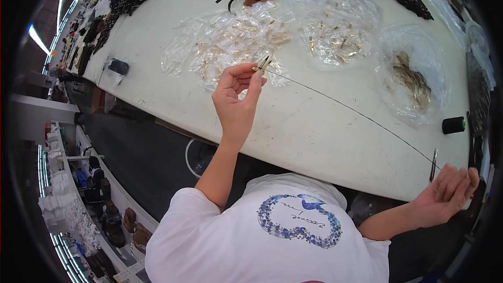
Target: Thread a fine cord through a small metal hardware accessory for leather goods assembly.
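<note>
Thread point(335, 97) stretched taut between two hands over a white table point(314, 131)

The line slants from the left hand, well in from the table's near edge, down to the right hand at the near right corner. The left hand point(238, 91) pinches a small dark-and-gold piece point(266, 63) between thumb and fingers, with the thread leaving from there. The right hand point(445, 191) is curled closed, the thread reaching its fingertips; its grip on the strand is partly hidden.

White surface shows beneath the thread, as a broad band between the bags and the near edge. Beyond the left hand, a clear bag of gold pieces point(230, 42) limits the room; a second clear bag point(340, 29) lies to its right, and a third bag point(414, 81) nearer the right edge. A dark spool point(454, 125) sits close to that edge. A slim metal tool point(434, 165) is just beside the right hand.
</note>
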A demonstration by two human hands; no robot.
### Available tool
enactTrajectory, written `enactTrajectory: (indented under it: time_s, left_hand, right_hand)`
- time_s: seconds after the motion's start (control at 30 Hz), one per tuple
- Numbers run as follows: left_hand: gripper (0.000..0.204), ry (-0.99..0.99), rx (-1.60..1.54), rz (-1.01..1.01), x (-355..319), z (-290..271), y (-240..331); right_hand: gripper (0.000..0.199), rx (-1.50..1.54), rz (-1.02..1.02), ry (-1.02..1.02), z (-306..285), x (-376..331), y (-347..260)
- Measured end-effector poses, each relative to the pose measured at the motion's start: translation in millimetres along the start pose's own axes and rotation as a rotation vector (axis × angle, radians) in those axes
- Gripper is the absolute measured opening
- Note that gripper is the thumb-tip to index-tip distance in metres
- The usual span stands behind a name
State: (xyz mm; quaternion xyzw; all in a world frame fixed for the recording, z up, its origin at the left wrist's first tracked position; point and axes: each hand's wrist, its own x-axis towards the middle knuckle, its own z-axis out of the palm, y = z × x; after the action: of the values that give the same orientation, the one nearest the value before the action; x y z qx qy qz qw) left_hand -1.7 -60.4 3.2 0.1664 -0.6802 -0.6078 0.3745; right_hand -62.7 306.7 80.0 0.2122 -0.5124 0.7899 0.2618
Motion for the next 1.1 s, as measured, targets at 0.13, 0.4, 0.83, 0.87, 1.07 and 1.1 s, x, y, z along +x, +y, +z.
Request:
enactTrajectory:
  time_s: [0.13, 0.4, 0.83, 0.87, 1.07, 1.1]
  left_hand:
    - [0.014, -0.163, -0.293, -0.164, -9.2, 12.1, 18.5]
    - [0.016, -0.362, -0.414, -0.115, -31.9, 37.9, 43.6]
    - [0.019, -0.438, -0.154, 0.195, -45.9, 39.8, 34.0]
    - [0.019, -0.44, -0.151, 0.19, -45.9, 38.8, 32.7]
    - [0.021, -0.449, -0.097, 0.233, -47.3, 39.1, 26.4]
    - [0.022, -0.432, -0.099, 0.239, -47.5, 40.4, 25.3]
  right_hand:
    - [0.029, -0.139, 0.364, -0.171, 54.7, -34.8, 31.4]
    - [0.012, -0.095, 0.512, -0.499, 104.5, -68.3, 65.7]
    - [0.015, -0.141, 0.552, -0.501, 98.9, -70.1, 69.4]
    - [0.015, -0.153, 0.551, -0.499, 98.7, -70.7, 69.8]
    - [0.016, -0.174, 0.536, -0.504, 99.7, -72.5, 71.9]
    - [0.016, -0.175, 0.542, -0.5, 99.8, -73.0, 73.1]
